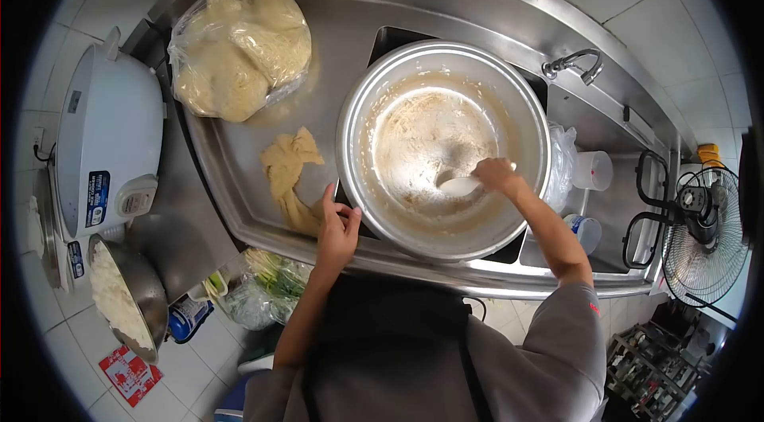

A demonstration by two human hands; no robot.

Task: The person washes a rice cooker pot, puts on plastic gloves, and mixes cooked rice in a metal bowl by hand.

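A large metal pot (347, 135) sits over the sink, its inside wall smeared with pale residue and its bottom dusted with white powder and crumbs. Inside it, my right hand (495, 173) grips a white scraper (460, 185), whose blade is low against the floury bottom. My left hand (339, 232) is beside the pot's lower left rim, holding nothing, with its index finger stretched out and the others loosely bent. Close to that hand lies a crumpled tan strip (288, 175); whether it is cloth or dough I cannot tell.
Pale yellow dough in a clear plastic bag (240, 48) rests on the steel counter at upper left. A faucet (574, 64), plastic cups (593, 170) and a fan (700, 239) are on the right. On the left stand a white appliance (107, 143) and a bowl of white powder (119, 298).
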